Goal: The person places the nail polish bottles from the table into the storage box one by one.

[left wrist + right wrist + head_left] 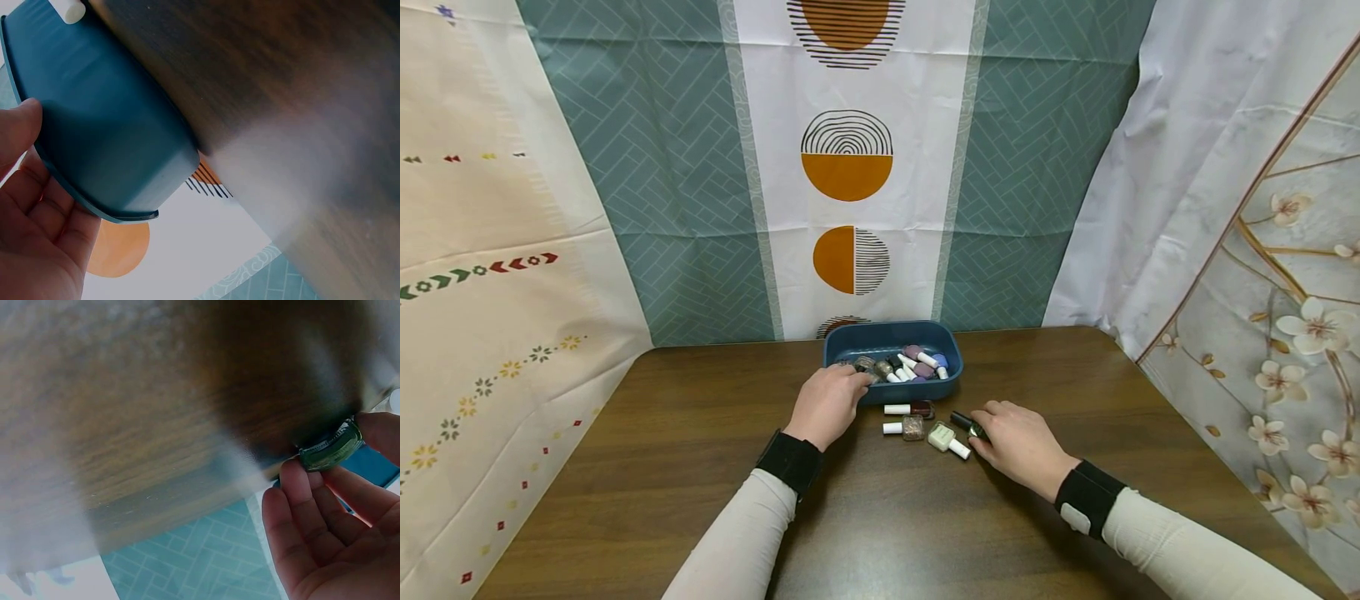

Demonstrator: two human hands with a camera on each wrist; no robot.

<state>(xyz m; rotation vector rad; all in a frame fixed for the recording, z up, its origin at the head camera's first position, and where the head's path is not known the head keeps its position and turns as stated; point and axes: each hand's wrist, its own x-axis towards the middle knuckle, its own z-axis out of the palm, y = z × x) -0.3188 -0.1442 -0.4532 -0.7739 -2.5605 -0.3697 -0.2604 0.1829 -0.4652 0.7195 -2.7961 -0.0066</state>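
My left hand point(829, 406) grips the rim of a blue plastic bin point(119, 125) at its front left corner. The thumb lies over the outer wall and the curled fingers reach inside the rim. Several nail polish bottles lie heaped in the bin, some with white caps. With thumb and fingers my right hand point(1021, 442) pinches a dark green nail polish bottle point(332, 449) at the table surface; its black cap point(959, 419) points toward the bin. Left of it lie a pale green nail polish bottle point(942, 437), a glittery one point(913, 428) and a dark red one point(922, 409).
The bin stands near the back edge of a brown wooden table point(700, 467). Behind the table hangs a patterned curtain point(857, 167). Cloths also hang at the left point(497, 292) and right point(1285, 333).
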